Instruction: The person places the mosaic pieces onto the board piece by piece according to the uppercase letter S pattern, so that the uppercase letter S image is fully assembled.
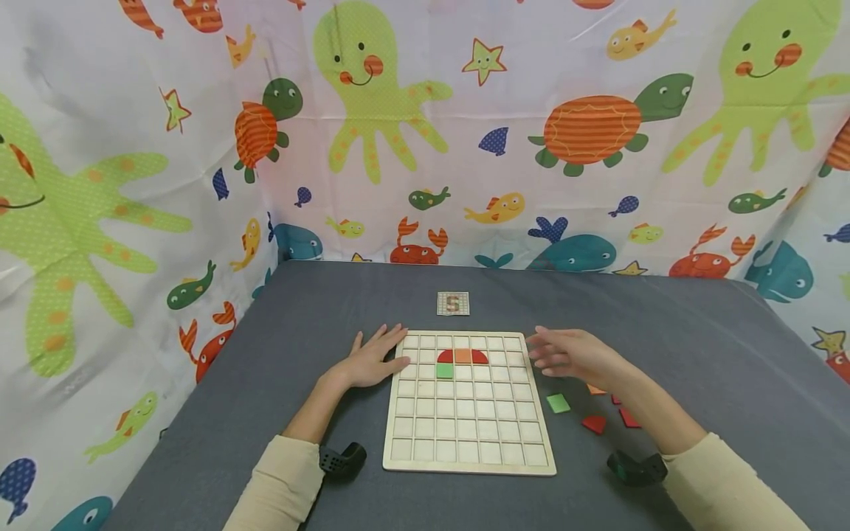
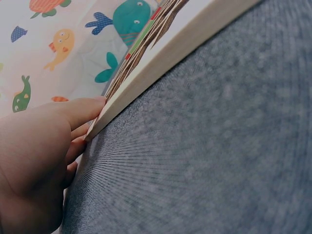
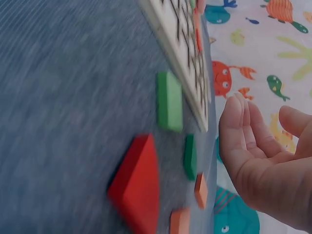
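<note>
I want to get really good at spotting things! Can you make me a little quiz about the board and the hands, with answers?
1. How many coloured pieces lie in the grid of the board?
2. True or false: in the head view, the green square in the grid is one row below the orange square.
3. Whose thumb touches the board: the left hand or right hand?

Key: 1. Four. 2. True. 3. Left hand.

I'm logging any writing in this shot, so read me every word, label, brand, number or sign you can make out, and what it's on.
"S": on the small gridded card beyond the board.
No other words, labels, brands or numbers can be read.
</note>
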A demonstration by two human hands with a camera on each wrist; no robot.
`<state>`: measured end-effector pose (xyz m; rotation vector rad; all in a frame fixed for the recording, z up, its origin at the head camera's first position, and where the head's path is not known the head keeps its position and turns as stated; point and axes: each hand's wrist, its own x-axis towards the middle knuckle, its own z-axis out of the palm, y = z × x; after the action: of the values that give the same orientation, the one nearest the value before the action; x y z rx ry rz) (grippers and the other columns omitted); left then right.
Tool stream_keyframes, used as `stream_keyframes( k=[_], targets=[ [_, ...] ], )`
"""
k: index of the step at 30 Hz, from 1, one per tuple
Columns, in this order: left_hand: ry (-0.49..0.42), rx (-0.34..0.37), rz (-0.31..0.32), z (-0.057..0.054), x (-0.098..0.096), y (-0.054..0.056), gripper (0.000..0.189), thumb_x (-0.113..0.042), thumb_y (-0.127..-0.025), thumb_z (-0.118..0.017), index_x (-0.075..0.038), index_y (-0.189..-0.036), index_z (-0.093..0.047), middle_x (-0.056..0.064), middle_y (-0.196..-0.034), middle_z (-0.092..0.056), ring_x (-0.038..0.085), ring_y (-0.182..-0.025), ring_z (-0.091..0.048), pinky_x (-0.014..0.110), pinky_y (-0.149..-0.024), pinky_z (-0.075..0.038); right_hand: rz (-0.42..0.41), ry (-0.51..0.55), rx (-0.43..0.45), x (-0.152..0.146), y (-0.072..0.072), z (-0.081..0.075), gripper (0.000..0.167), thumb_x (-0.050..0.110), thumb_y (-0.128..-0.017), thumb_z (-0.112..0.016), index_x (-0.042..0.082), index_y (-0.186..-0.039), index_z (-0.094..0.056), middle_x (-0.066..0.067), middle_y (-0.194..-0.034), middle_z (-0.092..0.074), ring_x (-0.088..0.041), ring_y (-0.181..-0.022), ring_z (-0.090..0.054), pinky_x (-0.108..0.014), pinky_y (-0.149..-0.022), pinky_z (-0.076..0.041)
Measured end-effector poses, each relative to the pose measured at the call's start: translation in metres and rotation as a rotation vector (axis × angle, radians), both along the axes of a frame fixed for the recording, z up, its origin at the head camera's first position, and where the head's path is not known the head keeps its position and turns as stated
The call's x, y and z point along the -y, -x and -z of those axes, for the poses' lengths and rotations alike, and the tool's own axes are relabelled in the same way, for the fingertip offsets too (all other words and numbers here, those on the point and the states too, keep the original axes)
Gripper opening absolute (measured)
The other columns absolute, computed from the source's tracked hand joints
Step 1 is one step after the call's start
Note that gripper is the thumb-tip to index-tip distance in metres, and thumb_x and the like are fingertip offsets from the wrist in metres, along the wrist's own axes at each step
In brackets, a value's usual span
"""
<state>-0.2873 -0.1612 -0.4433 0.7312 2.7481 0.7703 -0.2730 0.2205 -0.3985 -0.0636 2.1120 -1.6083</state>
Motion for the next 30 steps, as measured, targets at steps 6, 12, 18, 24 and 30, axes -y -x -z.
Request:
stream_keyframes(
  k=[6, 12, 18, 24, 30],
  targets=[
    [-0.008, 0.001, -0.009, -0.002, 0.0, 0.0, 0.064, -0.037, -0.1, -0.049, -0.006, -0.151, -0.027, 0.013, -0.156, -0.02, 0.034, -0.143, -0.007, 0.063, -0.106, 0.007, 0.007, 0.01, -0.016, -0.016, -0.004, 0.001, 0.068, 0.045, -0.098, -0.049, -0.012, -0.137, -0.042, -0.019, -0.116, -0.058, -0.024, -0.099, -0.061, -0.033, -0.086, -0.051],
    [-0.003, -0.001, -0.011, -0.002, -0.002, -0.001, 0.064, -0.037, -0.1, -0.049, -0.005, -0.151, -0.027, 0.013, -0.155, -0.021, 0.034, -0.143, -0.007, 0.063, -0.106, 0.007, -0.009, 0.02, 0.006, -0.032, -0.007, 0.003, 0.065, 0.04, -0.101, -0.047, -0.011, -0.139, -0.038, -0.015, -0.115, -0.059, -0.02, -0.097, -0.061, -0.03, -0.085, -0.051],
    [-0.002, 0.0, -0.008, -0.002, -0.003, -0.002, 0.064, -0.036, -0.1, -0.049, -0.005, -0.151, -0.027, 0.014, -0.156, -0.02, 0.035, -0.143, -0.007, 0.063, -0.106, 0.007, -0.06, 0.008, 0.003, -0.045, -0.014, 0.006, 0.058, 0.032, -0.102, -0.046, -0.011, -0.139, -0.038, -0.018, -0.123, -0.057, -0.023, -0.104, -0.059, -0.032, -0.087, -0.05],
    [-0.009, -0.004, -0.008, -0.003, -0.003, -0.002, 0.064, -0.036, -0.1, -0.049, -0.004, -0.151, -0.027, 0.015, -0.155, -0.021, 0.035, -0.143, -0.007, 0.063, -0.106, 0.007, -0.082, 0.002, 0.011, -0.054, -0.019, 0.009, 0.058, 0.034, -0.102, -0.047, -0.012, -0.137, -0.042, -0.017, -0.123, -0.057, -0.023, -0.106, -0.058, -0.033, -0.089, -0.049],
    [-0.009, 0.0, -0.009, -0.002, -0.003, -0.002, 0.064, -0.036, -0.1, -0.049, -0.005, -0.151, -0.027, 0.014, -0.155, -0.02, 0.035, -0.143, -0.007, 0.063, -0.106, 0.007, -0.114, 0.042, 0.018, -0.06, -0.023, 0.011, 0.058, 0.033, -0.102, -0.046, -0.014, -0.136, -0.041, -0.019, -0.126, -0.056, -0.023, -0.111, -0.058, -0.033, -0.092, -0.048]
  ],
)
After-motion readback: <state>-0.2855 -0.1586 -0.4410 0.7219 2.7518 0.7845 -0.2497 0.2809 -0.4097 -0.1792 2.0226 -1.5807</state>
